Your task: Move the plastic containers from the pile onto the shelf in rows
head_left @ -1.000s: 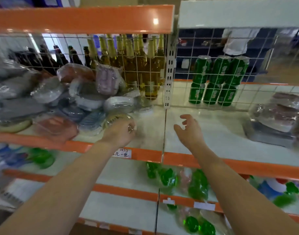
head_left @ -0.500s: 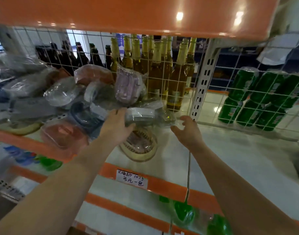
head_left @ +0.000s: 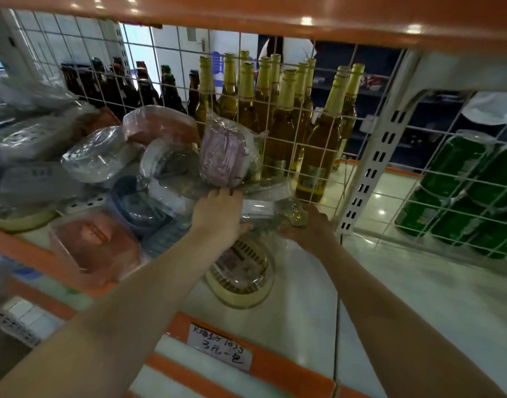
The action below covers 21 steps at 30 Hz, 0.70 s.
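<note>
Our left hand (head_left: 217,216) and right hand (head_left: 309,228) clasp opposite ends of the wrapped white-rimmed plastic container (head_left: 263,209); its long axis runs parallel to the shelf's front edge (head_left: 275,366).

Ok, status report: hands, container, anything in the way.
Left hand and right hand grip a wrapped grey container at the pile's edge. Not yet lifted clear. Cream basket sits directly below.
</note>
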{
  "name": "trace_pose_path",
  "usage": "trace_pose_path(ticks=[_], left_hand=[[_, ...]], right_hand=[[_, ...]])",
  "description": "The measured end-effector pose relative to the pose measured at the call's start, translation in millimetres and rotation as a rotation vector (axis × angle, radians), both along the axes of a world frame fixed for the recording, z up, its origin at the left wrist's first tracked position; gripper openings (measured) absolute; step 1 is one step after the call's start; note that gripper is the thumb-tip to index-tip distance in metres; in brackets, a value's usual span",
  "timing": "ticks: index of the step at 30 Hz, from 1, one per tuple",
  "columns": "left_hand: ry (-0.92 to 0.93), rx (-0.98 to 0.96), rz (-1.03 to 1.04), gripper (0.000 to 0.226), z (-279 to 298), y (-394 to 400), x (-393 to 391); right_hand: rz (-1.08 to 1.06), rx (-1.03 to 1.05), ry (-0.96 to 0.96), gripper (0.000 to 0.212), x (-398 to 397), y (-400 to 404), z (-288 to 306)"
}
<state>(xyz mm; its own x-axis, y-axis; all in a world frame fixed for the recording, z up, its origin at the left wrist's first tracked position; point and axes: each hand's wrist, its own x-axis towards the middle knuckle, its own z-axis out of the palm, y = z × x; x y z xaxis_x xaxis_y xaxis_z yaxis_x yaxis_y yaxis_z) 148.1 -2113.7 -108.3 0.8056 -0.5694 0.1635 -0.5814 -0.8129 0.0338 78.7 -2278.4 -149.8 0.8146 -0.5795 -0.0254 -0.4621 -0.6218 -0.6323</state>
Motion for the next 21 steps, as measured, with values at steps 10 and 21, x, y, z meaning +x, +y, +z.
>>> trace_pose_path(ticks=[10, 21], left_hand=[[0.141, -0.051, -0.091, 0.062, 0.4, 9.2, 14.8], [0.042, -0.073, -0.240, 0.055, 1.5, 28.1, 4.8]], right_hand=[[-0.084, 0.015, -0.038, 0.083, 4.1, -0.2, -15.1], [-0.169, 0.031, -0.085, 0.070, -37.3, 17.3, -7.7]])
